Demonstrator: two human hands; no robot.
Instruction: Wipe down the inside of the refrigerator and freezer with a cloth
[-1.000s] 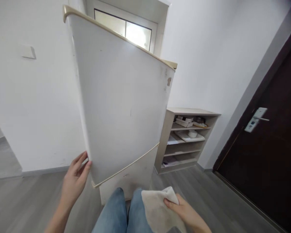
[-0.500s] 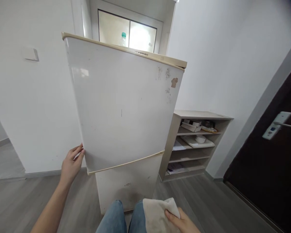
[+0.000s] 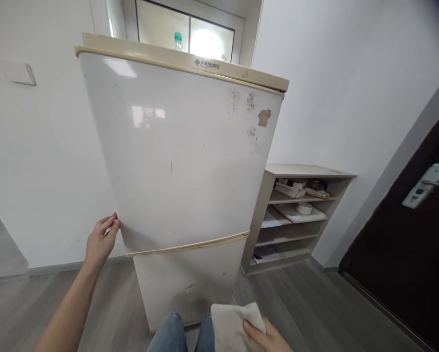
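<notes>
A white refrigerator (image 3: 183,161) with a cream top strip stands before me, its upper door (image 3: 190,195) bearing scuffs and a peeled patch near the top right corner. My left hand (image 3: 101,238) is at the left edge of that upper door, low down, fingers bent and closed on the edge; the fingertips are partly hidden. Over my knees, my right hand (image 3: 265,337) grips a folded whitish cloth (image 3: 230,326), thumb on top. Below the upper door is the lower door (image 3: 186,283), with a small chipped mark.
An open shelf unit (image 3: 307,171) to the right of the refrigerator holds boxes, a white bowl (image 3: 304,209) and papers. A green-capped bottle (image 3: 178,41) shows above the refrigerator. A dark door (image 3: 406,254) with a handle is at the far right. My jeans-clad knees (image 3: 171,332) are close in front.
The upper door has swung inward toward the refrigerator body, so the brand strip above it shows more fully. My left hand moved with its edge. The right hand still holds the cloth.
</notes>
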